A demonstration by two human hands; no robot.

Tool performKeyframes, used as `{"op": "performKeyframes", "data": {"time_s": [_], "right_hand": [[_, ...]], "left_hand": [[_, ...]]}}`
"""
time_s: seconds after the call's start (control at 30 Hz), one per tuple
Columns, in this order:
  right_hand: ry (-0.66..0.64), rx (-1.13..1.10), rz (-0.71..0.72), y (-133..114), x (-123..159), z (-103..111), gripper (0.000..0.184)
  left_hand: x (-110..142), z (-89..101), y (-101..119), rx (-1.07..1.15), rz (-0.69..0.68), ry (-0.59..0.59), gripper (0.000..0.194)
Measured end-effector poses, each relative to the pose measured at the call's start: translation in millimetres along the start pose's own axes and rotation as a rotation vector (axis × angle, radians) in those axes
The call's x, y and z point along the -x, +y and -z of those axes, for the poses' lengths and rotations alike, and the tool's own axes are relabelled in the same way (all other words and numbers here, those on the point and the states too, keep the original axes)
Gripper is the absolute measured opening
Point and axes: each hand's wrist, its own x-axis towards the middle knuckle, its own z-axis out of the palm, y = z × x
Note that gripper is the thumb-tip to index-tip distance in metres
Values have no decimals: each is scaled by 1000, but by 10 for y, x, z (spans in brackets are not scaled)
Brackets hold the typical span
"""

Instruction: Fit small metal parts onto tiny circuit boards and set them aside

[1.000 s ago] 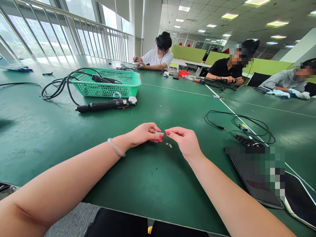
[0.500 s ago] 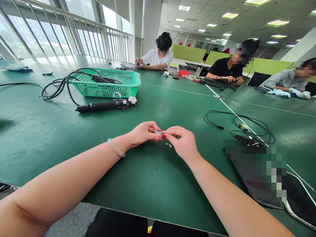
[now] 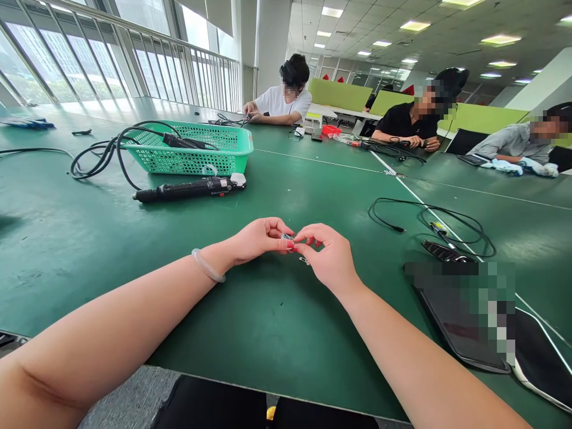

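Blue-grey part (image 3: pixel 286 237) sits pinched in the fingers of our left hand (image 3: pixel 260 243), over our green table (image 3: pixel 268 333). Our right hand (image 3: pixel 330 253) has fingertips at its right end; what they grip, we cannot tell. Near them lies a pale piece (image 3: pixel 304 260); beyond, a black power tool (image 3: pixel 187 190).

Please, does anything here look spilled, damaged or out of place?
Nothing looks spilled or plainly damaged. Only slightly untidy: the black tool lies outside the green basket, black cable loops loosely at the basket's left end, and a small pale piece lies loose near the right hand.
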Motion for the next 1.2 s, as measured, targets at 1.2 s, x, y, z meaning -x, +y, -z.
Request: {"op": "performKeyframes", "data": {"time_s": [1.2], "right_hand": [[-436,347,-259,108,-56,168,15]], "left_hand": [[-29,57,-69,-345,17,124,30]]}}
